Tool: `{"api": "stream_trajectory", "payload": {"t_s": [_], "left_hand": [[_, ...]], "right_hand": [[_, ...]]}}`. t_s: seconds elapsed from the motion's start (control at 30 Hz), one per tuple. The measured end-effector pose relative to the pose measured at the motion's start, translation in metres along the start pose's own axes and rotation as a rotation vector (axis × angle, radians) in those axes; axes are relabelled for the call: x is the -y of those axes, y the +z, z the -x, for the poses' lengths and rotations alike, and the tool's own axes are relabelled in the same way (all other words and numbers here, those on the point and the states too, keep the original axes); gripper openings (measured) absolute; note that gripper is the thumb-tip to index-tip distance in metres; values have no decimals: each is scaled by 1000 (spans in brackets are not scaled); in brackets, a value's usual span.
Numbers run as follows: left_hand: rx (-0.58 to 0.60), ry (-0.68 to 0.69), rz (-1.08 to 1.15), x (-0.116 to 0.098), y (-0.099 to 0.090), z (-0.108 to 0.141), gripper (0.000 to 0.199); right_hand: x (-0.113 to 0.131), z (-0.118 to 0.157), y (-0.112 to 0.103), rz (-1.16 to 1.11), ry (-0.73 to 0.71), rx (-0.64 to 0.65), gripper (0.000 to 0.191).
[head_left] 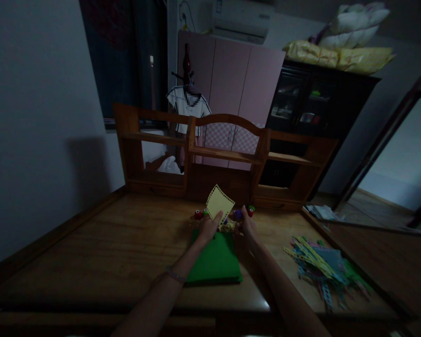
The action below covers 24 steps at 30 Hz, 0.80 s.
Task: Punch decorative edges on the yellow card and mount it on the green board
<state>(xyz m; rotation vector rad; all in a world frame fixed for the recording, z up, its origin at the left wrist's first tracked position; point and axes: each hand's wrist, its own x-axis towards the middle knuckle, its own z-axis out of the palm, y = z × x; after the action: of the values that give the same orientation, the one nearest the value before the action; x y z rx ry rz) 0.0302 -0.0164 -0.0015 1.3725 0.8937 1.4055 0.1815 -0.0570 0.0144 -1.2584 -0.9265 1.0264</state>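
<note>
My left hand pinches a yellow sheet of paper, held up at a tilt. A row of small dark marks or holes runs along the paper's edges. To its right, my right hand is raised with curled fingers; what they grip, if anything, is not clear. A small purple object lies right beside those fingers, touching or just behind them. Under my left hand is a flat green sheet or stack on the wooden desk. Yellow scraps are scattered just past its far edge.
Small red and green round objects stand behind the left hand, another red one behind the right. A pile of coloured paper strips lies at the right. A wooden shelf unit borders the desk's back.
</note>
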Motion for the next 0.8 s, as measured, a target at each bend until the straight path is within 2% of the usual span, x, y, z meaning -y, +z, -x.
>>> {"api": "stream_trajectory", "payload": {"t_s": [0.27,0.6,0.8], "left_hand": [[6,15,-131,6,0,-3,40],[3,32,-223,-6,-1,1,34],[16,31,-237,-2,0,0,32]], "right_hand": [[-4,-6,0,25,-37,-74,59],[-8,-5,0,42,-136,62,50],[-9,-8,1,85,-179,71,48]]}}
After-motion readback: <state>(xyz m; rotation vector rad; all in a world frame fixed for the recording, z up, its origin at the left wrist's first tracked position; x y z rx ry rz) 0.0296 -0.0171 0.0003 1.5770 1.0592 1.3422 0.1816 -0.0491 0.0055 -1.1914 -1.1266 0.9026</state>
